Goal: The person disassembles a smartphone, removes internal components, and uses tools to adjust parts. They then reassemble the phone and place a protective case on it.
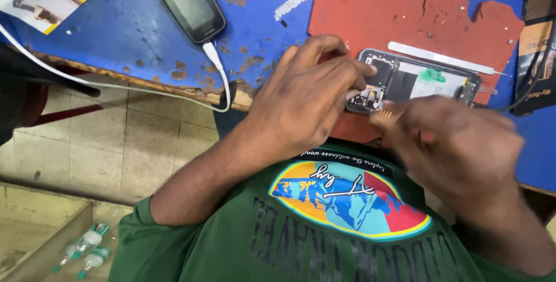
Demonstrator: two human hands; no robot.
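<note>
**Opened phone under both hands, camera end in work**

The phone point(420, 82) lies on a red mat point(405, 15) on the blue bench point(127, 27), with its back cover already off: the inner parts and a white area with a green tab show. No cover is seen near the hands, so this step looks done. I judge the work is in the middle, at the camera end of the phone; nothing looks closed again yet.

The left hand point(301, 102) rests on that end, fingers bent and pressing the frame; it holds the phone steady and grips nothing else. The right hand point(457, 143) is just beside it, blurred, with fingers pinched narrow at the camera module. It may hold a small tool or part, but I cannot tell.

Beyond the right hand, a thin metal strip point(440, 57) lies on the mat next to the phone. Far past the left hand, a second phone point(188, 4) lies with a white cable point(217, 65) plugged in.

Below the left arm, a wooden box point(46, 241) on the floor holds 2 or 3 small bottles point(87, 247) with green caps.
</note>
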